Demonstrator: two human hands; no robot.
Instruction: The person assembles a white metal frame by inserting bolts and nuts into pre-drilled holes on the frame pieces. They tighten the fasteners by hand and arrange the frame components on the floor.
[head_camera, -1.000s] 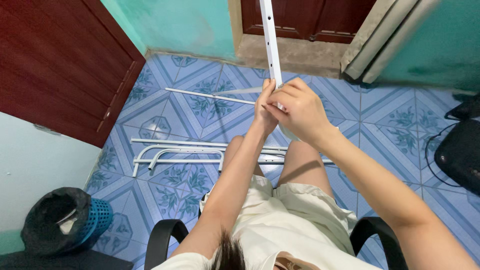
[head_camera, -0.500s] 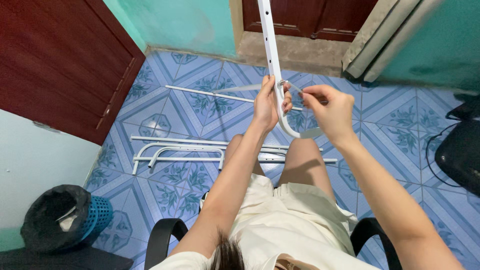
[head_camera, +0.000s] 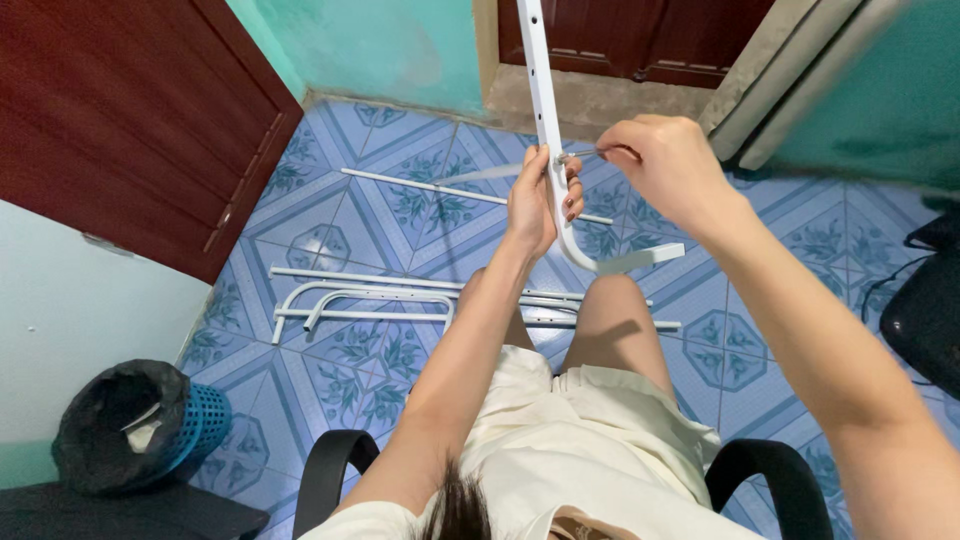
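Observation:
My left hand (head_camera: 537, 203) grips a white metal tube (head_camera: 545, 110) that stands upright in front of me; its lower end curves right into a short foot (head_camera: 640, 261). My right hand (head_camera: 665, 165) is to the right of the tube, fingers pinched on a thin metal tool (head_camera: 578, 156) whose tip meets a fitting on the tube just above my left thumb. I sit on a black chair, knees (head_camera: 610, 300) under the tube.
More white tubes (head_camera: 365, 297) lie on the blue patterned tile floor, and a straight rod (head_camera: 430, 185) lies farther off. A dark red door (head_camera: 130, 130) is at left. A blue basket with a black bag (head_camera: 135, 425) stands lower left. Black chair arms (head_camera: 330, 475) flank me.
My right hand has come off the tube and moved right and up, now holding the thin tool at the fitting. The curved lower end of the tube has become visible.

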